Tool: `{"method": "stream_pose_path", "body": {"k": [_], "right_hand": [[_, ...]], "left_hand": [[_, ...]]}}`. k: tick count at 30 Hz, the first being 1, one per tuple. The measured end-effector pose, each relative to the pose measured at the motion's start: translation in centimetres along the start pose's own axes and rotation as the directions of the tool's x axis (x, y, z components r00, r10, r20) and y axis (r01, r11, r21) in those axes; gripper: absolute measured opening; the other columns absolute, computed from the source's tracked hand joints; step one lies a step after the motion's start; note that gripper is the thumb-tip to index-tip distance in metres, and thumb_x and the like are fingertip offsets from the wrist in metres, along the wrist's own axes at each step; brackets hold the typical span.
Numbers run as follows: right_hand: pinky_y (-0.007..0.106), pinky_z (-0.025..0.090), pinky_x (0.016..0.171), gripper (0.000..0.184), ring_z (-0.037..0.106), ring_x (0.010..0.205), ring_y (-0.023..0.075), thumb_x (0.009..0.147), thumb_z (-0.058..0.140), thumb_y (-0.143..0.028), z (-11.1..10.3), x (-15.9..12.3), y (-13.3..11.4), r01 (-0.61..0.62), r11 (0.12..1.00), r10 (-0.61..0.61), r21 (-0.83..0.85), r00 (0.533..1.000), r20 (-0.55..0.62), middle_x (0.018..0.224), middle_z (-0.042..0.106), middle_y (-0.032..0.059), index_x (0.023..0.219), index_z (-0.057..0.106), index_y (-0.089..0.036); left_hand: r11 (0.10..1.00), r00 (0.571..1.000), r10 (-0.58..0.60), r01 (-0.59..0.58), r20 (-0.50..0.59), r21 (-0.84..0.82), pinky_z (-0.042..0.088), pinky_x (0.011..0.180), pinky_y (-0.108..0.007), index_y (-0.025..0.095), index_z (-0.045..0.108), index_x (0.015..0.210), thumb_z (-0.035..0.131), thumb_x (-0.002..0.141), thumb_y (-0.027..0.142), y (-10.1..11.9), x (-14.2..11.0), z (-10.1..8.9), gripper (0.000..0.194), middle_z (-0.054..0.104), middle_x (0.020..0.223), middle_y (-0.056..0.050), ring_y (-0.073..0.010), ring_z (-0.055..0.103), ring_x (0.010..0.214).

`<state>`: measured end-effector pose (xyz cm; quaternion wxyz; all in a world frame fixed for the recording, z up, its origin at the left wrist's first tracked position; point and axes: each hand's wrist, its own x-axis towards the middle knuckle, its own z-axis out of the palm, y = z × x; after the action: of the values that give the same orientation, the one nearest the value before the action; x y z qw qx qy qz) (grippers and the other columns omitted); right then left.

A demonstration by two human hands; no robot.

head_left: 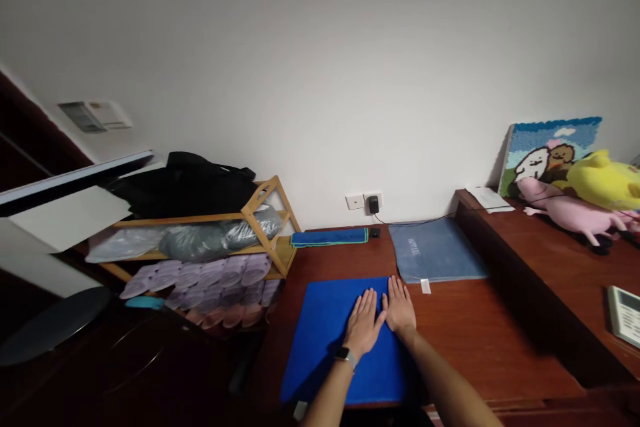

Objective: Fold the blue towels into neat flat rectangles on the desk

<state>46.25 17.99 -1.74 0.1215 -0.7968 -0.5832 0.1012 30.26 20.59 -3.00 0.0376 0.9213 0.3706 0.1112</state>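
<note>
A bright blue towel [320,333] is spread flat on the brown wooden desk [480,327]. My left hand [364,327] presses flat on the middle of it, fingers stretched forward, with a watch on the wrist. At the towel's right edge lies my right hand [399,307], palm down, fingers stretched out and slightly apart. The two thumbs are close together. Neither hand grips anything. Behind them a grey-blue towel [440,250] with a white tag lies flat. A folded blue cloth [330,237] with green edging lies along the wall.
A wooden rack [270,227] with slippers [220,273] and a black bag [190,183] stands left. A plug [373,204] sits in the wall socket, its cable running right. On the raised right surface are plush toys [565,207], a picture [550,147] and a calculator [625,315].
</note>
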Motion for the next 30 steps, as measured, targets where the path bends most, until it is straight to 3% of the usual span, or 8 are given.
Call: {"method": "stream_pose_path", "body": {"k": [2,4,8,12,15,24,30], "right_hand": [[0.037,0.003,0.128,0.067,0.006,0.159,0.0206,0.103,0.017,-0.038,0.0,0.0,0.0,0.005,1.0,-0.005,-0.012,1.0,0.0,0.17,0.011,0.0066,0.162,0.018,-0.007],[0.037,0.003,0.128,0.067,0.007,0.159,0.0203,0.103,0.016,-0.039,0.0,0.0,0.0,-0.003,1.0,0.003,-0.005,1.0,-0.005,0.17,0.012,0.0061,0.162,0.018,-0.007],[0.036,0.002,0.128,0.068,0.008,0.159,0.0194,0.103,0.015,-0.041,0.2,0.1,-0.1,-0.024,0.999,0.025,0.031,1.0,-0.007,0.17,0.013,0.0053,0.162,0.018,-0.008],[0.036,0.001,0.129,0.068,0.007,0.159,0.0184,0.104,0.014,-0.044,0.4,0.2,0.0,-0.028,0.998,0.029,0.05,1.0,-0.008,0.17,0.012,0.0038,0.163,0.017,-0.009],[0.036,0.001,0.128,0.069,0.006,0.159,0.018,0.104,0.013,-0.044,0.5,0.2,0.1,-0.025,0.999,0.025,0.042,1.0,-0.009,0.17,0.011,0.0036,0.163,0.016,-0.009],[0.036,0.004,0.128,0.066,0.007,0.159,0.0187,0.104,0.011,-0.039,-1.0,-0.6,-0.3,-0.021,1.0,0.021,0.008,1.0,0.004,0.171,0.01,0.0022,0.164,0.015,-0.011],[0.038,0.004,0.129,0.066,0.007,0.159,0.0172,0.104,0.011,-0.041,-2.1,-4.9,-0.2,-0.006,0.999,0.005,0.052,1.0,0.022,0.17,0.01,-0.0008,0.164,0.014,-0.014]], "left_hand": [[1.0,1.0,-0.002,0.002,0.017,0.003,0.024,0.128,-0.049,0.02,0.008,0.165,0.022,0.108,0.05,0.8,0.0,0.6,0.066,0.023,0.17,-0.009,-0.024,0.021,0.157],[1.0,0.999,-0.021,0.021,0.027,0.008,0.023,0.129,-0.048,0.02,0.009,0.165,0.022,0.107,0.052,-0.1,-0.5,0.4,0.067,0.023,0.17,-0.008,-0.0237,0.02,0.157],[0.986,0.986,-0.166,0.165,0.031,0.037,0.022,0.129,-0.048,0.018,0.014,0.165,0.022,0.106,0.057,-5.6,-3.5,-1.2,0.071,0.024,0.169,-0.009,-0.0239,0.021,0.157],[0.933,0.936,-0.351,0.351,-0.015,0.083,0.024,0.127,-0.05,0.014,0.017,0.164,0.023,0.104,0.062,-12.1,-7.3,-2.7,0.078,0.026,0.168,-0.013,-0.0263,0.023,0.156],[0.919,0.924,-0.376,0.381,-0.062,0.099,0.025,0.128,-0.048,0.012,0.017,0.164,0.025,0.103,0.064,-14.6,-9.0,-2.8,0.081,0.024,0.169,-0.013,-0.0259,0.023,0.156],[0.917,0.918,-0.391,0.395,-0.069,0.059,0.022,0.128,-0.047,0.008,0.023,0.162,0.024,0.102,0.066,-13.5,-8.8,-3.1,0.083,0.025,0.169,-0.014,-0.0259,0.021,0.157],[0.922,0.92,-0.381,0.386,-0.092,0.044,0.022,0.128,-0.049,0.008,0.025,0.162,0.024,0.102,0.067,-13.9,-8.6,-2.8,0.084,0.027,0.168,-0.016,-0.0268,0.023,0.156]]}}
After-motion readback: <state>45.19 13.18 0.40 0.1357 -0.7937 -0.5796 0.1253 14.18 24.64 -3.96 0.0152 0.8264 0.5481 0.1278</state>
